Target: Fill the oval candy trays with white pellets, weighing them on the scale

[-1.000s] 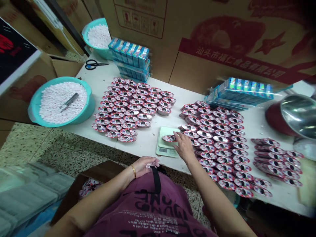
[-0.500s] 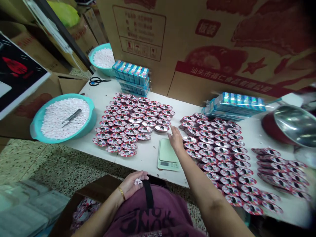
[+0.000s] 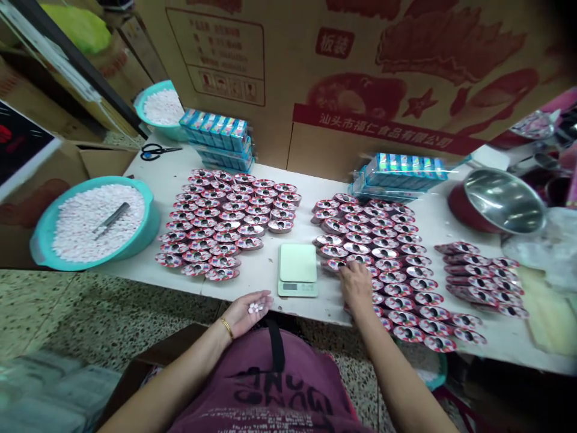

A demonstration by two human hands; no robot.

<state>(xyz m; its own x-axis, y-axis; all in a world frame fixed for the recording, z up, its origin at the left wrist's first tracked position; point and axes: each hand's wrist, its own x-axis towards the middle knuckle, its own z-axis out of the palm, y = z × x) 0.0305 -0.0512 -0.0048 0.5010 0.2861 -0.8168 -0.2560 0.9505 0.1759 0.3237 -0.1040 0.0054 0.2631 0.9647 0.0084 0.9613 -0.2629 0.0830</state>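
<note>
My left hand (image 3: 246, 314) lies palm up in front of my body, fingers half curled around several small white pieces (image 3: 255, 307). At the right-hand block of packs, my right hand (image 3: 356, 287) has its fingers on a red-and-white pack with an oval top (image 3: 336, 264) at the block's left edge. Its fingertips are partly hidden, pointing away from me. A pale green kitchen scale (image 3: 298, 263) sits between the two blocks with nothing on its plate. The left-hand block of oval-topped packs (image 3: 232, 215) stands upright in rows, each with a dark round hole in its top.
A turquoise basin (image 3: 152, 225) full of white pieces, with metal tongs (image 3: 110, 220) on them, stands at left. Behind are a second basin (image 3: 157, 123), black scissors (image 3: 155, 151), blue wrapped boxes (image 3: 216, 135) and a large carton (image 3: 270, 138). At right stands a steel bowl (image 3: 496, 201).
My right hand has moved from beyond the scale toward me and right, onto the right-hand block. My left hand still holds the white pieces. The view has shifted right.
</note>
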